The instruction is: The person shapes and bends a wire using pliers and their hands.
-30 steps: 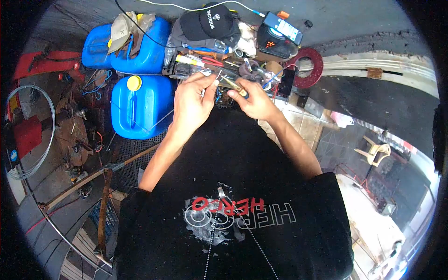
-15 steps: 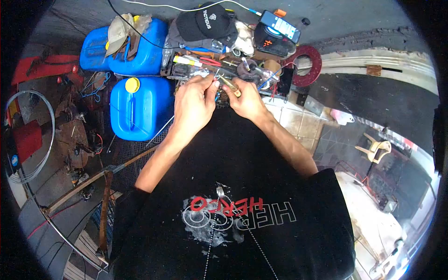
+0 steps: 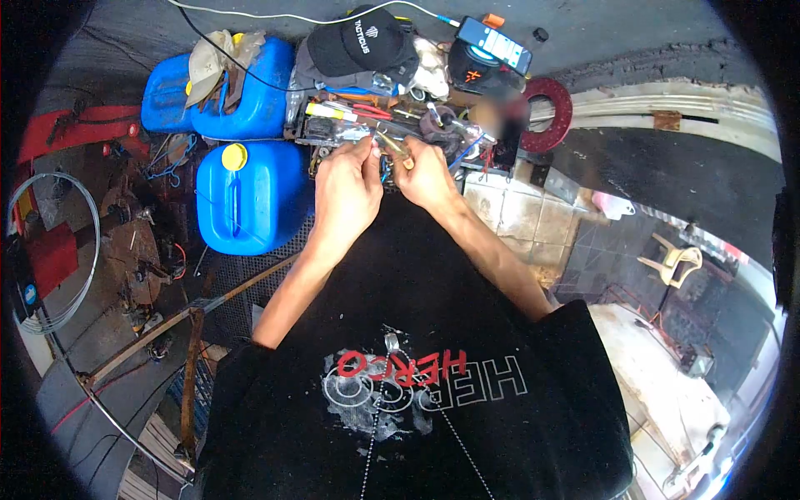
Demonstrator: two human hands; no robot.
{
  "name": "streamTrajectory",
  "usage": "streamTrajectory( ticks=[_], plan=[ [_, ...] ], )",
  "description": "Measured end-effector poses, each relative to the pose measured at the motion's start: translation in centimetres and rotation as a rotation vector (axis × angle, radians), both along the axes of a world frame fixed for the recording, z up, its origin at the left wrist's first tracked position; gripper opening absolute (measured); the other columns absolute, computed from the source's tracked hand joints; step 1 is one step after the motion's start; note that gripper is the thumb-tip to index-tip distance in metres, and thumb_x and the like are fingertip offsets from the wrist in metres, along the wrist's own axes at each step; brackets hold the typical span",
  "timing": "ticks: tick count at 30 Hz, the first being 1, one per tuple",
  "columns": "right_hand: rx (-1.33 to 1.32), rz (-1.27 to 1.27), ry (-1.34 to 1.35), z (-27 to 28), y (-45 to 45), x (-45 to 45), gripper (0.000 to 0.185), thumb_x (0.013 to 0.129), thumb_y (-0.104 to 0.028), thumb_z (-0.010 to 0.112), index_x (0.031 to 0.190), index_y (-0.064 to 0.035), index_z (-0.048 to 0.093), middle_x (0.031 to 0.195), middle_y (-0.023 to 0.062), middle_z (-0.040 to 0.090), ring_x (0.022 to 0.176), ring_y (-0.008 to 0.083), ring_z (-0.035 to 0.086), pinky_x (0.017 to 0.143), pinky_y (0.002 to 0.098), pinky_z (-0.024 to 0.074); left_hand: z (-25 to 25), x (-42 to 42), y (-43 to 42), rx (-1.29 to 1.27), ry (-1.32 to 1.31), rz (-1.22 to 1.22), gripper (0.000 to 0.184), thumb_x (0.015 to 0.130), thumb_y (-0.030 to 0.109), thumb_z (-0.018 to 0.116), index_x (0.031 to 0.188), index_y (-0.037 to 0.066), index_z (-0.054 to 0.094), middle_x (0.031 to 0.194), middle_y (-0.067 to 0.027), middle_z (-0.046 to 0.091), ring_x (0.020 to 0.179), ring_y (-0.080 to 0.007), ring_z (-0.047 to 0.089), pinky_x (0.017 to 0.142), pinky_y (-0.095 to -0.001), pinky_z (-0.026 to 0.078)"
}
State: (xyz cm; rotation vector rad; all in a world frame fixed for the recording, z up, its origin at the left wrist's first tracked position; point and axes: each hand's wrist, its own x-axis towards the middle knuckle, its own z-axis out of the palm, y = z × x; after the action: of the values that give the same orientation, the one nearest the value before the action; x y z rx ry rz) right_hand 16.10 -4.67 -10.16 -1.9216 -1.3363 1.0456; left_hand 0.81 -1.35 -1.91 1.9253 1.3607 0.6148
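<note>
My left hand (image 3: pixel 348 185) is closed in a pinch, thumb against fingers, on a small thing; a thin bit of metal pokes out above the fingertips, too small to name. Close beside it, my right hand (image 3: pixel 432 177) is wrapped round a slim brass-coloured tool (image 3: pixel 396 149), its narrow end pointing up and left toward the left fingertips. Whether the tool touches the small piece I cannot tell. Both hands are over the near edge of a cluttered tray (image 3: pixel 310 132), which holds red-handled pliers (image 3: pixel 371 111) and a yellow-and-white marker-like tube (image 3: pixel 325 111).
A blue jerrycan (image 3: pixel 250 196) with a yellow cap stands left of my hands, more blue cans (image 3: pixel 275 92) behind it. At the back are a black cap (image 3: pixel 358 46), a lit phone (image 3: pixel 495 45) and a dark red ring (image 3: pixel 552 117). A metal frame (image 3: pixel 150 337) crosses the lower left.
Both hands have shifted slightly left in view, still close together. The brass-coloured tool now lies more slanted, its tip nearer the left fingertips. The whole view has moved a little.
</note>
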Motion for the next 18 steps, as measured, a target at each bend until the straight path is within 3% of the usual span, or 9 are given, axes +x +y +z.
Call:
streamTrajectory(
  ticks=[3, 14, 17, 18],
  plan=[
    [0.002, -0.005, -0.015, -1.2, 0.1, -0.5, 0.02, 0.086, -0.018, 0.068, 0.092, 0.0013, 0.066, 0.083, 0.0288, 0.068, 0.084, 0.0483, 0.068, 0.074, 0.0525, 0.0545, -1.4, 0.1, -0.1, 0.133, -0.065, 0.016, 0.017, 0.095, 0.005, 0.057, 0.101, -0.006, 0.069, 0.081, -0.0267, 0.065, 0.075, -0.0434, 0.066, 0.067, -0.0491, 0.051],
    [-0.017, 0.093, -0.046, -2.7, 0.6, -1.6, 0.023, 0.087, -0.021, 0.069, 0.093, 0.0013, 0.066, 0.085, 0.0296, 0.068, 0.088, 0.0479, 0.068, 0.076, 0.0531, 0.0539, -2.8, -1.4, -0.5, 0.048, -0.082, 0.12, 0.017, 0.095, 0.006, 0.056, 0.098, -0.006, 0.069, 0.083, -0.0292, 0.066, 0.08, -0.0453, 0.067, 0.07, -0.0503, 0.052],
    [0.009, 0.163, 0.118, -0.8, 1.4, -1.6, 0.021, 0.092, -0.019, 0.066, 0.1, 0.0009, 0.066, 0.089, 0.0282, 0.069, 0.09, 0.0465, 0.069, 0.075, 0.0528, 0.053, -2.4, -2.0, -0.5, 0.015, -0.193, 0.114, 0.017, 0.094, 0.004, 0.057, 0.099, -0.003, 0.071, 0.085, -0.0278, 0.067, 0.081, -0.0441, 0.068, 0.072, -0.0485, 0.053],
    [0.08, 0.224, 0.094, -0.5, 1.6, -1.5, 0.024, 0.094, -0.02, 0.067, 0.107, 0.0005, 0.064, 0.092, 0.0258, 0.069, 0.091, 0.045, 0.068, 0.076, 0.0507, 0.0528, -2.6, -2.5, -0.7, -0.052, -0.18, 0.089, 0.022, 0.099, 0.011, 0.058, 0.109, -0.002, 0.072, 0.098, -0.0243, 0.072, 0.09, -0.0385, 0.071, 0.079, -0.0407, 0.054]
  ],
)
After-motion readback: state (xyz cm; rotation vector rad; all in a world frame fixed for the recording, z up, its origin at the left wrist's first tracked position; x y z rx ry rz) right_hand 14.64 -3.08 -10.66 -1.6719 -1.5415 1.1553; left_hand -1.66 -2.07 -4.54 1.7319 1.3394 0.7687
